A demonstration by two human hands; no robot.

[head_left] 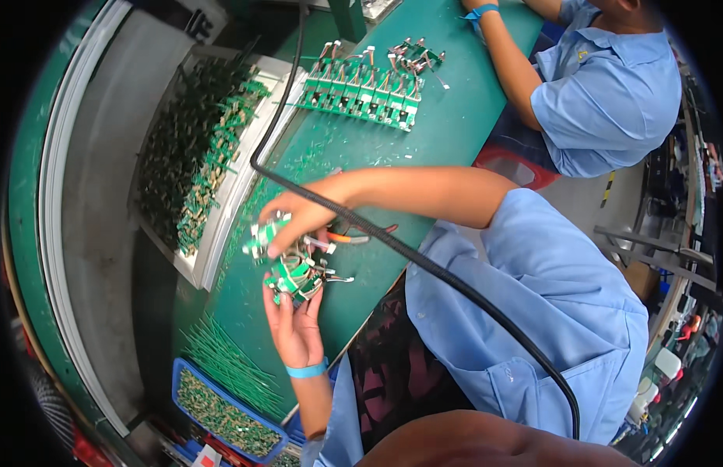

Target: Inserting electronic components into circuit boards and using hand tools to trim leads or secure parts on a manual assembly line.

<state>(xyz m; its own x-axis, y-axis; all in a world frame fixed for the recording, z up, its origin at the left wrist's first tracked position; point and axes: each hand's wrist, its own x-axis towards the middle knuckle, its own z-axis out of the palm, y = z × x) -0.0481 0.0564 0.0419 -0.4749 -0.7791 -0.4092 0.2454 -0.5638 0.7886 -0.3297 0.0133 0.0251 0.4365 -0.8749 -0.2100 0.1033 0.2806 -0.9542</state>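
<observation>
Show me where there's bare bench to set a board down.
Widest: the green bench between the row of boards and the co-worker's arm. Smaller: between the held boards and the bench's near edge. Crowded: around left hand, right hand, piled tray and green strips.

Lower boards [293, 280]: green bundle, trailing wires, held left of frame centre (count unclear)
Upper boards [262, 236]: green-white, blurred, just above

Electronics workshop, green circuit boards [295, 274]

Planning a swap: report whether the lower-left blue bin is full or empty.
Looks nearly full: small pieces span the blue bin, little inner wall showing.
</observation>
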